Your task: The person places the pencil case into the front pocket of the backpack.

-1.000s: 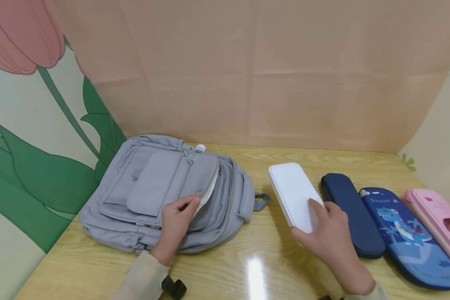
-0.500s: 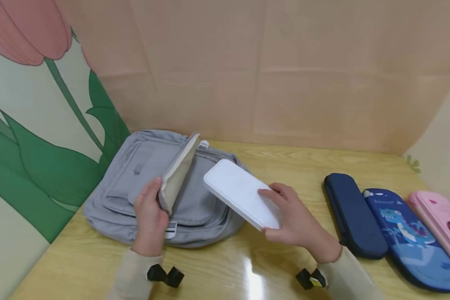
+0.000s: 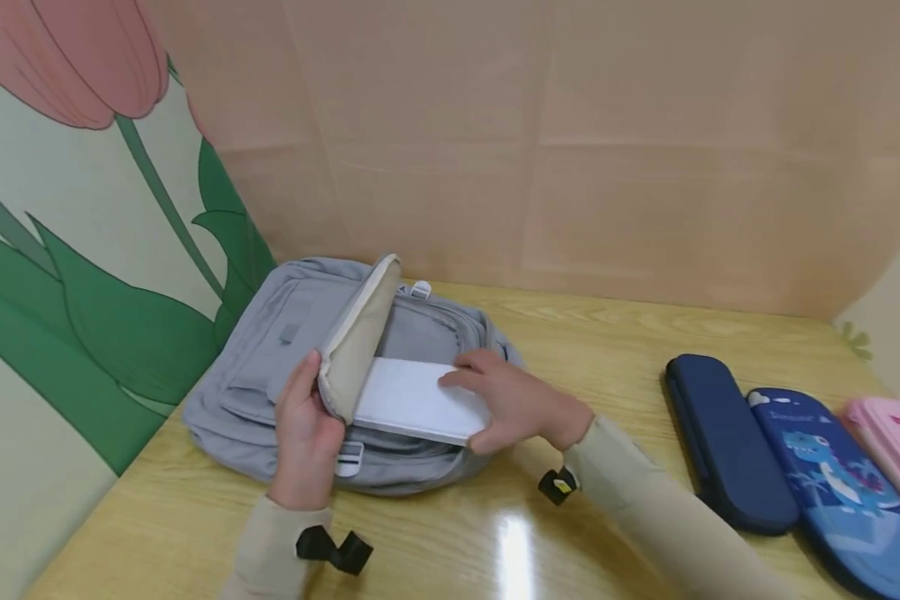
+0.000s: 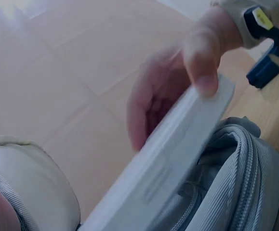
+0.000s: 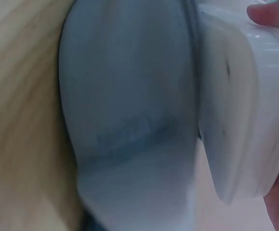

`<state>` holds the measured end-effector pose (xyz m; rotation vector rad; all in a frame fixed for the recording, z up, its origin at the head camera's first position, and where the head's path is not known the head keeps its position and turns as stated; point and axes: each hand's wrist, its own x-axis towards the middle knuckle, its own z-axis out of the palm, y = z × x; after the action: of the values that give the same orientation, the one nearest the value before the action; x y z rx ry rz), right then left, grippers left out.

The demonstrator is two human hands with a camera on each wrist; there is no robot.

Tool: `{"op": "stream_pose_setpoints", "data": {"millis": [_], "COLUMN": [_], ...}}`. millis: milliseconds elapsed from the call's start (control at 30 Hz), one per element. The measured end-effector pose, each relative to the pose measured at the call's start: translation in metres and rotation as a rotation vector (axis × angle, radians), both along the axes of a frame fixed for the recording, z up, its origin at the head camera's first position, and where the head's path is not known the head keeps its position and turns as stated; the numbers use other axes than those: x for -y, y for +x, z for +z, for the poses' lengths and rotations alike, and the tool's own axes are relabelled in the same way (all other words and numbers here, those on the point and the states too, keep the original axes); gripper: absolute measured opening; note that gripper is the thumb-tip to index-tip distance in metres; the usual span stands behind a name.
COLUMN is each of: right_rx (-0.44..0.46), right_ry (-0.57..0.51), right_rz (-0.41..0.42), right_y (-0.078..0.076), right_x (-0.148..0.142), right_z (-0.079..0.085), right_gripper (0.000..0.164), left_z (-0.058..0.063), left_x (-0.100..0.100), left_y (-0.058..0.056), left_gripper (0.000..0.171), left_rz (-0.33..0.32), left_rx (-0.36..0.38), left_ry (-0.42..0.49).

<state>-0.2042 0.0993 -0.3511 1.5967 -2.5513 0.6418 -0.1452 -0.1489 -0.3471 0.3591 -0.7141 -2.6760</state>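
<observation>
A grey backpack (image 3: 258, 367) lies on the table, its front pocket unzipped. My left hand (image 3: 305, 433) holds the edge of the pocket's front flap (image 3: 360, 350), folding it back so that the beige lining faces up. My right hand (image 3: 513, 400) grips a flat white rectangular case (image 3: 420, 398) by its right end, thumb on the near edge and fingers over the far one. The case's left end is tucked behind the flap, out of sight. In the left wrist view the white case (image 4: 163, 163) slants down over the pocket's zipped opening (image 4: 240, 178).
To the right lie a dark navy case (image 3: 731, 446), a blue dinosaur case (image 3: 843, 483) and a pink case (image 3: 892, 442), side by side on the wooden table (image 3: 592, 333). A brown sheet (image 3: 532, 150) hangs behind, and a tulip mural (image 3: 142, 333) covers the left wall.
My left hand has pulled the pocket flap open to the left. The right hand has carried the white case leftward from above the table, and its far end has gone into the pocket.
</observation>
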Motion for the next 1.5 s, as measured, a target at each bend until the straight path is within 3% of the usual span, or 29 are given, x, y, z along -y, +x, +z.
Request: {"op": "stream_pose_setpoints", "data": {"millis": [167, 267, 333, 533, 700, 900, 1100, 1167, 1367, 1500], "right_rx": [0.04, 0.042, 0.017, -0.09, -0.085, 0.003, 0.104, 0.095, -0.061, -0.04], "right_ry": [0.054, 0.041, -0.035, -0.438, -0.53, -0.521, -0.425, -0.367, -0.211, -0.116], "right_rz": [0.019, -0.016, -0.05, -0.113, -0.17, -0.254, -0.431, -0.46, -0.415, -0.414], "right_y": [-0.002, -0.001, 0.0, 0.005, 0.011, 0.013, 0.024, 0.027, 0.03, 0.032], "right_x": [0.019, 0.016, 0.007, -0.026, -0.031, -0.013, 0.011, 0.019, 0.043, 0.054], "right_z": [-0.008, -0.009, -0.011, -0.037, -0.055, -0.052, -0.05, -0.047, -0.043, -0.042], "right_gripper": [0.069, 0.067, 0.064, 0.055, 0.036, 0.037, 0.041, 0.042, 0.035, 0.029], "left_z": [-0.001, -0.003, -0.003, -0.004, -0.005, -0.006, -0.006, -0.006, -0.006, -0.008], "left_x": [0.0, 0.001, 0.002, 0.002, -0.001, -0.001, -0.001, -0.001, -0.001, -0.002], "left_y": [0.0, 0.002, 0.003, 0.001, 0.0, 0.0, 0.0, -0.001, 0.0, 0.001], "left_gripper": [0.019, 0.019, 0.019, 0.021, 0.024, 0.025, 0.017, 0.014, 0.018, 0.022], "left_rz": [-0.023, -0.015, -0.007, -0.013, -0.021, -0.023, -0.024, -0.025, -0.022, -0.035], "left_rx": [0.009, 0.016, 0.016, 0.008, 0.013, -0.009, -0.004, -0.002, 0.004, -0.001], "left_ry": [0.004, 0.0, -0.004, 0.003, 0.006, 0.016, 0.021, 0.027, 0.034, 0.049]}}
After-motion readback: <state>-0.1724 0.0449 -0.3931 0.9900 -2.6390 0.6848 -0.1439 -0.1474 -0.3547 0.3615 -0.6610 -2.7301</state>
